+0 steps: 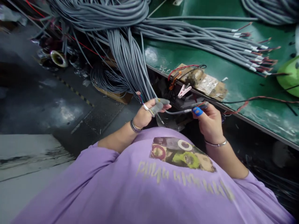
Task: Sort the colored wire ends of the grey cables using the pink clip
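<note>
My left hand (149,112), with grey coverings on its thumb and a finger, is closed around grey cable. A cable end with a white sleeve (145,106) and thin coloured wires sticks out on its left side. From there a grey cable (175,112) runs across to my right hand (209,119), which pinches the stripped end by its loose wires. Blue tape wraps the right thumb. Another white sleeve (187,110) sits on the cable just left of that thumb. The wire tips are partly hidden by my right fingers.
A thick bundle of grey cables (130,59) hangs over the edge of the green table (161,56). More cables with stripped ends (257,59) lie on top. At the edge are a wooden block (205,84) and a pink clip (184,91). A light-green object (288,76) stands right.
</note>
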Tool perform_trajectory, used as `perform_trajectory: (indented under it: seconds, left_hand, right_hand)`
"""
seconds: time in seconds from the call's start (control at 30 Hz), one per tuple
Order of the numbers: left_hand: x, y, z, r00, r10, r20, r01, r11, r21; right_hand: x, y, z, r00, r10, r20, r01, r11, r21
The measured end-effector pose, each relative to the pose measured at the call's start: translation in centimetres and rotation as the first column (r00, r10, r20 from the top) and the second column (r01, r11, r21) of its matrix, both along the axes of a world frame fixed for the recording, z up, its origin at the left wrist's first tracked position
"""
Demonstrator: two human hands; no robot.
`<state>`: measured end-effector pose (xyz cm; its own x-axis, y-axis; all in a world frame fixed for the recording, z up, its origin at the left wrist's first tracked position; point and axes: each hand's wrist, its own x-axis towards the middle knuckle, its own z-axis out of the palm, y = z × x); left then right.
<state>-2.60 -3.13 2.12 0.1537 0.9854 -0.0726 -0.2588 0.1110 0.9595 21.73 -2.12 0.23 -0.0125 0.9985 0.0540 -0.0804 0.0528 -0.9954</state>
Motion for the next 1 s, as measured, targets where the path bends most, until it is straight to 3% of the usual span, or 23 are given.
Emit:
perform_trajectory:
  seconds: [0.1,0.23,0.33,0.47,0.6,0.83,1.0]
  left_hand:
    - [-1.1,-0.2,0.4,0.997,0.075,0.003,-0.075,0.995,-0.059]
    - [-0.4,-0.8,0.8,0.996,0.074,-0.055,-0.074,0.997,0.001]
    - [1.0,-1.0,1.4,0.994,0.003,-0.113,0.003,0.999,0.050]
    - [2.3,-0.8,1.7,0.968,-0.159,-0.197,0.163,0.987,0.006]
    - [2.4,-0.8,1.3,0.949,-0.194,-0.248,0.188,0.981,-0.049]
    - [2.9,-1.1,1.2,0.904,-0.247,-0.348,0.213,0.968,-0.132]
    - [3.3,-0.9,1.3,0.865,-0.310,-0.393,0.236,0.945,-0.226]
  right_hand:
    - [0.3,-0.2,0.3,0.999,0.004,0.051,-0.008,0.998,0.064]
    - [-0.6,-0.7,1.0,0.979,0.186,0.087,-0.192,0.980,0.060]
    - [-1.7,-0.9,1.5,0.951,0.300,0.077,-0.302,0.953,0.007]
    - [-2.8,-0.7,2.1,0.934,0.357,0.016,-0.357,0.934,0.023]
    - [-3.0,-0.6,2.2,0.943,0.332,-0.015,-0.332,0.943,0.034]
    - [-3.2,-0.7,0.6,0.957,0.243,-0.158,-0.267,0.952,-0.153]
    - [-3.5,-0.7,0.4,0.955,0.205,-0.213,-0.238,0.961,-0.143]
